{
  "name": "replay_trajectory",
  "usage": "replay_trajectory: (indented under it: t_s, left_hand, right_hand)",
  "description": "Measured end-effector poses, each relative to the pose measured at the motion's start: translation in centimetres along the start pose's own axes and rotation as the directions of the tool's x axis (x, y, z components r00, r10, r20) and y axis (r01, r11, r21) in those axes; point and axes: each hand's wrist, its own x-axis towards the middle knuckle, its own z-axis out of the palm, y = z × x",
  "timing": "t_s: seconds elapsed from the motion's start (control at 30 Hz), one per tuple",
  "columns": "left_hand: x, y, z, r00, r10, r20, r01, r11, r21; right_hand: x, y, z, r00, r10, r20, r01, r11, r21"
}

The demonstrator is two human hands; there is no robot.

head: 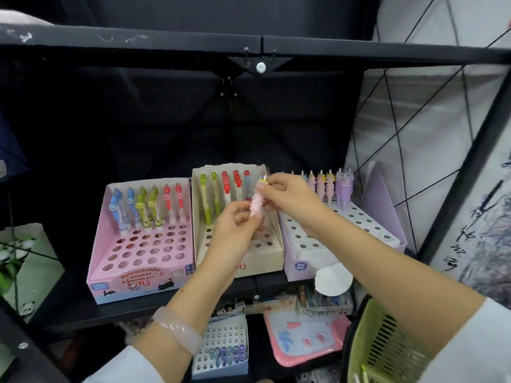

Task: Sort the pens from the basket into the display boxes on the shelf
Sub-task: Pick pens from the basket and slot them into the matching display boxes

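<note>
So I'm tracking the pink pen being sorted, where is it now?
The pink pen is held upright between the left hand and right hand, mid-frame, above the beige display box.

Setting: a stationery shop, at a stocked shelf unit. Evidence: black metal shelf [83, 305] carries three retail display boxes side by side, each with a grid of holes holding upright novelty pens. Left, pink display box [116, 277], front printed "Retractable eraser" with a price mark. Middle, cream display box [265, 258]; right, lilac display box [301, 261]. Lower shelf, near: another white holed box [221, 363] with pens, a pink packaged board [304, 341]. Green plastic basket [387, 352] at near right.
</note>
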Motion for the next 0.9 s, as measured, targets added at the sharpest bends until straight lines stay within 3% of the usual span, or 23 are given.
replay_trajectory:
  t_s: [0.17, 0.3, 0.4, 0.47, 0.67, 0.9]
  left_hand:
    - [1.1, -0.1, 1.0, 0.990, 0.041, 0.137, -0.068, 0.978, 0.197]
    - [2.0, -0.4, 1.2, 0.985, 0.039, 0.167, -0.085, 0.957, 0.277]
    - [2.3, -0.6, 1.5, 0.984, 0.032, 0.173, -0.082, 0.952, 0.295]
    - [2.4, -0.7, 1.7, 0.984, 0.027, 0.175, -0.078, 0.953, 0.291]
    - [2.6, -1.0, 1.9, 0.984, 0.026, 0.178, -0.078, 0.952, 0.296]
    - [2.6, -1.0, 1.7, 0.984, 0.028, 0.173, -0.080, 0.950, 0.302]
  right_hand:
    - [1.1, 0.4, -6.2, 0.943, -0.045, -0.330, 0.047, 0.999, -0.003]
    - [2.5, 2.1, -10.2, 0.863, -0.117, -0.491, 0.014, 0.978, -0.208]
    - [3.0, 3.9, -11.2, 0.870, -0.198, -0.451, -0.041, 0.883, -0.467]
    - [3.3, 4.9, -11.2, 0.881, -0.216, -0.420, -0.053, 0.838, -0.544]
    - [4.7, 5.3, -10.9, 0.897, -0.256, -0.360, -0.044, 0.758, -0.651]
    - [4.9, 5.4, -10.4, 0.900, -0.287, -0.329, -0.003, 0.750, -0.661]
